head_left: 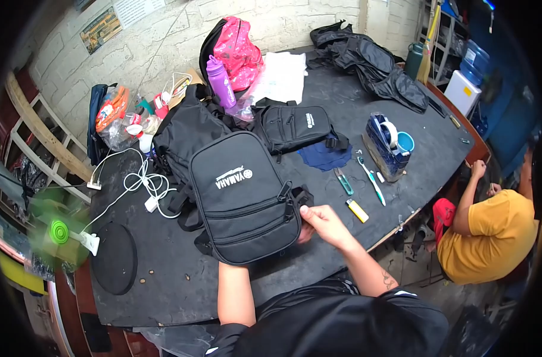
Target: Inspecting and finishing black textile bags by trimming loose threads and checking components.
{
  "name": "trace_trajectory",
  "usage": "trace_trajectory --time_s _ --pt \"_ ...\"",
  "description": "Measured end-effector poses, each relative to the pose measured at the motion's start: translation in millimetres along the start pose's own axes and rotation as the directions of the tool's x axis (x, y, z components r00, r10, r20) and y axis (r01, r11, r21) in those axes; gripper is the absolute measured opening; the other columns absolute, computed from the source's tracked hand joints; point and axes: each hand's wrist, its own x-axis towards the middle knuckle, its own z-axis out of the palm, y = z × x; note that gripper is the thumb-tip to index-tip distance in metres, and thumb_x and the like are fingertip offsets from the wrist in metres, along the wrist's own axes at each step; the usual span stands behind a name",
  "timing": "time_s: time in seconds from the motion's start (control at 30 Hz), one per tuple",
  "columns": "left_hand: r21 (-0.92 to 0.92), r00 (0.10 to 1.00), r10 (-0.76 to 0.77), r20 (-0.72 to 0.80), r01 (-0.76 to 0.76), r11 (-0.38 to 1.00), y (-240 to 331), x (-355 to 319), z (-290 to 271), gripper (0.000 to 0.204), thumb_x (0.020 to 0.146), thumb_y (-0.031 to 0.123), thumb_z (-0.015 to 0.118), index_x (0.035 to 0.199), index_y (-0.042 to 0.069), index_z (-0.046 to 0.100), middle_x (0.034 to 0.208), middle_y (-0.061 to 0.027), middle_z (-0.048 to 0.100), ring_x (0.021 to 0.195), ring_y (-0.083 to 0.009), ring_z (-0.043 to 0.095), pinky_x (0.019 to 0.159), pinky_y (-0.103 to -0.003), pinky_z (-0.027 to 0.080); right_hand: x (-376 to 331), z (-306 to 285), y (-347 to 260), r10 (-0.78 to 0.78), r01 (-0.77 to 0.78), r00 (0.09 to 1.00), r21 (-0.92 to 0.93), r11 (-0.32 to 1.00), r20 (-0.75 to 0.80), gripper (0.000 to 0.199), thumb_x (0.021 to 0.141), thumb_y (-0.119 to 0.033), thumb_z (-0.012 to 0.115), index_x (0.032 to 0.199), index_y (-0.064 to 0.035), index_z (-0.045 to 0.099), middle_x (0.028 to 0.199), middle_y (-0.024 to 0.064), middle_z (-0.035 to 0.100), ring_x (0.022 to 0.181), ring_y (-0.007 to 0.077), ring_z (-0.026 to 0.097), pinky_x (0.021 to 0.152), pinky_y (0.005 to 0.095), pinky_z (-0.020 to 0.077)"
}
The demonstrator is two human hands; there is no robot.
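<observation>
Head view: I see a black pouch (244, 196) lying flat at the middle of the dark table (164, 279), zips toward me. My right hand (321, 223) pinches its edge at the pouch's 4 o'clock, fingers curled on the fabric. My left hand is hidden under the pouch's near end; only the forearm (235, 291) shows at 6 o'clock, so I cannot tell its grip. A second pouch (298, 126) lies at 1 o'clock, a backpack (185, 134) at 11. A yellow lighter (358, 210) sits at 3 o'clock, a white cable (143, 181) at 9. A person in yellow (491, 235) sits beyond the table's right edge.
</observation>
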Motion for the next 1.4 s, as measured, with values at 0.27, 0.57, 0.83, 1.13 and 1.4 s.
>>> trace_trajectory --time_s 0.27,0.57,0.83,1.13,1.4 --pt "-0.118 0.997 0.021 0.080 -0.012 0.993 -19 12 4 0.057 0.098 0.043 0.027 0.144 0.011 0.021 0.151 -0.0081 0.020 0.137 -0.0257 0.022 0.113 -0.039 0.017 34 17 -58 -0.599 0.429 0.716 -0.452 0.782 -0.359 0.020 0.087 -0.017 0.065 0.095 -0.0013 0.055 0.077 -0.0025 0.052 0.068 0.0036 0.046 0.062 0.0181 0.0410" --pt "-0.247 0.990 0.000 0.139 0.035 0.968 -28 13 -16 0.056 0.098 0.043 0.027 0.144 0.012 0.023 0.150 -0.0081 0.021 0.136 -0.0264 0.023 0.113 -0.040 0.017 57 26 -56 -0.209 0.249 0.968 0.510 0.823 -0.136 0.029 0.092 -0.031 0.056 0.089 -0.0024 0.059 0.081 0.0017 0.062 0.077 0.0073 0.058 0.071 0.0219 0.0482" --pt "-0.470 0.918 0.197 0.343 -0.013 0.882 -27 44 -26 0.056 0.097 0.042 0.030 0.144 0.010 0.024 0.149 -0.0091 0.025 0.135 -0.0267 0.026 0.113 -0.040 0.017 43 -38 -24 -0.650 0.384 0.655 -0.572 0.725 -0.386 0.032 0.093 -0.034 0.051 0.098 -0.0037 0.058 0.087 0.0091 0.057 0.083 0.0204 0.057 0.076 0.0331 0.0447" --pt "-0.216 0.959 0.103 -0.262 -0.162 0.963 -10 77 14 0.058 0.096 0.043 0.030 0.141 0.006 0.029 0.147 -0.0110 0.030 0.133 -0.0278 0.030 0.112 -0.037 0.020 -6 -90 72 -0.681 -0.292 0.704 -0.956 -0.016 -0.204 0.046 0.082 -0.025 0.063 0.123 -0.0080 0.048 0.123 0.0180 0.041 0.121 0.0368 0.035 0.097 0.0491 0.0296" --pt "-0.461 0.947 -0.093 -0.306 -0.063 0.885 -21 74 51 0.058 0.096 0.045 0.030 0.141 0.009 0.029 0.147 -0.0111 0.029 0.133 -0.0318 0.029 0.111 -0.046 0.023 50 -137 76 -0.656 -0.339 0.677 -0.933 0.122 -0.332 0.031 0.076 -0.020 0.067 0.103 -0.0050 0.059 0.096 0.0110 0.054 0.094 0.0317 0.049 0.080 0.0452 0.0383"
